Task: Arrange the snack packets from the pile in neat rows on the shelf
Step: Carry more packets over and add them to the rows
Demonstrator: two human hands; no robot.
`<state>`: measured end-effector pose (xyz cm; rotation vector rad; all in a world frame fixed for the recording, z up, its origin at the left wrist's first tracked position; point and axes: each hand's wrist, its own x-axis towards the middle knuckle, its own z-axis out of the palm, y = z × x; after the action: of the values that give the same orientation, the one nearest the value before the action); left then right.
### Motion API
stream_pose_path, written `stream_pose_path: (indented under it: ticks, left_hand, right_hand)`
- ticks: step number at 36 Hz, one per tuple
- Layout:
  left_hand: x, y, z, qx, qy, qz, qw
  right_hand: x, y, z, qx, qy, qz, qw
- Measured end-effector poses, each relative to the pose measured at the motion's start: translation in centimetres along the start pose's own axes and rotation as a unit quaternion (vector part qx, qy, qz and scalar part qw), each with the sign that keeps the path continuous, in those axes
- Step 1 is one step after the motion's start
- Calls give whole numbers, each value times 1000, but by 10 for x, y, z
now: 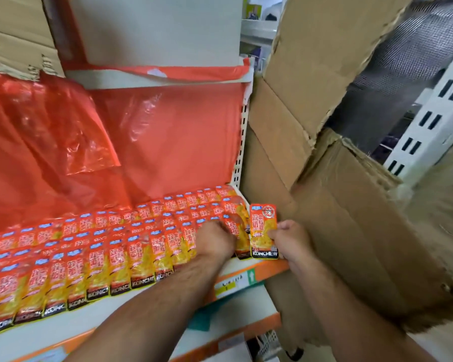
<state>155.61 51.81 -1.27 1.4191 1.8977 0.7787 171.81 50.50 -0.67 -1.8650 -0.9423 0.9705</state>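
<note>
Shelf (pixel 236 270), white with an orange edge strip: the landmark for this entry.

Rows of snack packets (pixel 94 259): orange and yellow, overlapping and leaning back, covering nearly the whole shelf from its left end to its right end. Several rows deep. By my reckoning the job is mostly done; only the right end of the front row looks unfinished. No loose pile in sight.

Single packet (pixel 263 231): upright at the shelf's right end, just beside the last packets in the rows.

Right hand (pixel 289 240): closed on that packet's right edge.

Left hand (pixel 216 240): resting on packets at the right end, fingers curled and blurred; grip unclear.

Cardboard boxes (pixel 311 126): right of the shelf.
</note>
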Motion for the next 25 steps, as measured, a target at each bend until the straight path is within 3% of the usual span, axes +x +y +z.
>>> stream_pose_path:
  ticks: [19,25]
  left_hand:
    - [4,4,11,67,21,57,996]
    - [-1,-3,-4,103,56,102,988]
  right_hand:
    - [31,1,-1,-72,-63,-8,995]
    - [33,-8,10,-168,-89,-34,981]
